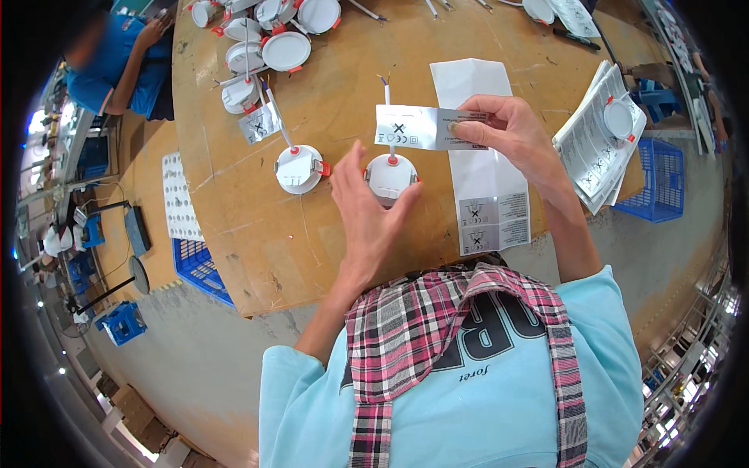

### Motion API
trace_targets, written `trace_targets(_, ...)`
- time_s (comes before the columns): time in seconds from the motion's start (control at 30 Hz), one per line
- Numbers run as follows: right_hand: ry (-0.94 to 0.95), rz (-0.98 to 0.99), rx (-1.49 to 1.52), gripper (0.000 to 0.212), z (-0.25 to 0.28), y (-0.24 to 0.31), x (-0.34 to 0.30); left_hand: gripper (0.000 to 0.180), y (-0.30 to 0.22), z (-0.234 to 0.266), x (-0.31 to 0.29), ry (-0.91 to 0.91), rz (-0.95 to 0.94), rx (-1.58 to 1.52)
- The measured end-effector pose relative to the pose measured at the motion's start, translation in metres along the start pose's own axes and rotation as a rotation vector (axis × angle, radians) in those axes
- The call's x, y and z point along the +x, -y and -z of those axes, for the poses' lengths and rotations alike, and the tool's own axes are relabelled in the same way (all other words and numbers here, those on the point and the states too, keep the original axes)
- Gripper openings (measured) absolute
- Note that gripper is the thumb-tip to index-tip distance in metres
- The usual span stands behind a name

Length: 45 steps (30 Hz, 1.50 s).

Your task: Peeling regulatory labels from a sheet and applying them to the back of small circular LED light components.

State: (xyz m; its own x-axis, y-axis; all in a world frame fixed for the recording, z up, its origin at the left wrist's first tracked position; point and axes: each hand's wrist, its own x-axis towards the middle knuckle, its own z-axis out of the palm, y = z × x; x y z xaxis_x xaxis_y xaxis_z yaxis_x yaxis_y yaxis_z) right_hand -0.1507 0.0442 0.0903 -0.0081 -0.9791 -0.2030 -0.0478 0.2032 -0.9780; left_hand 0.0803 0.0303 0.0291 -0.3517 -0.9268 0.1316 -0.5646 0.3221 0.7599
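Note:
My right hand (pixel 511 132) pinches a silver printed label (pixel 409 127) between thumb and fingers. The label hangs over the cable of a round white downlight (pixel 390 181) and hides part of it. Around that downlight curve the thumb and fingers of my left hand (pixel 365 207), one on each side, steadying it on the table. A second downlight (pixel 298 170) lies left of my left hand, back up, its cable pointing away and a red-tipped clip at its side. Under my right wrist lies a long white label sheet (pixel 488 187) with printed labels at its near end.
Several downlights (pixel 285 51) are heaped at the far left of the brown table (pixel 257 234). A loose silver label (pixel 260 123) lies near them. At right, a paper stack (pixel 597 156) carries another downlight (pixel 619 118). Blue crates (pixel 655 179) stand beside the table. A co-worker (pixel 125 62) is at far left.

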Motion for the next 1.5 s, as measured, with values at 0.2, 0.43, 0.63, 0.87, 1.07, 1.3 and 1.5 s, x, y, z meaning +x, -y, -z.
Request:
trace_targets(0.2,0.068,-0.01,-0.041,0.024,-0.008,0.005,0.011,0.081,-0.007,0.04,0.027,0.1,0.209,-0.803)
trace_targets(0.43,0.013,-0.017,-0.127,0.026,-0.021,-0.006,0.019,0.033,0.001,0.033,0.066,0.274,0.397,-0.875)
trace_targets(0.63,-0.108,0.056,-0.209,0.026,-0.028,-0.02,0.029,0.014,0.016,0.02,0.082,0.254,0.355,-0.868)
trace_targets(0.87,-0.161,0.037,-0.203,0.024,-0.031,-0.03,0.04,0.013,0.031,0.008,0.091,0.224,0.447,-0.947)
trace_targets(1.07,-0.174,0.029,-0.19,0.025,-0.032,-0.032,0.043,0.01,0.033,0.007,0.093,0.247,0.471,-1.023)
trace_targets(1.3,-0.144,-0.008,-0.209,0.022,-0.032,-0.032,0.045,0.011,0.031,0.007,0.092,0.231,0.501,-1.025)
trace_targets(1.5,-0.203,0.03,-0.171,0.025,-0.033,-0.039,0.045,0.011,0.03,0.006,0.092,0.252,0.503,-1.045)
